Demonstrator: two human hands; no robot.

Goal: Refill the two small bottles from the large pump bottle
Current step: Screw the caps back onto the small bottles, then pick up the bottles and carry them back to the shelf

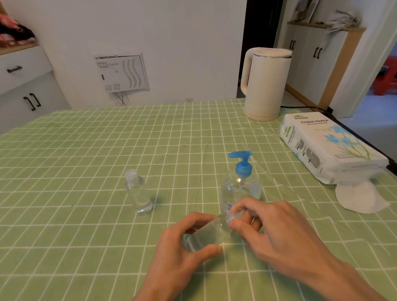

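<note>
Left grip clasps the body of a small bottle, tilted low over the bench toward its near edge; right grip pinches the cap. Its long axis runs from near-left to far-right, neck pointing at the pump bottle just behind. A second small bottle stands capped, leftward, nearer the left grip

Head-worn view, down over table
</note>
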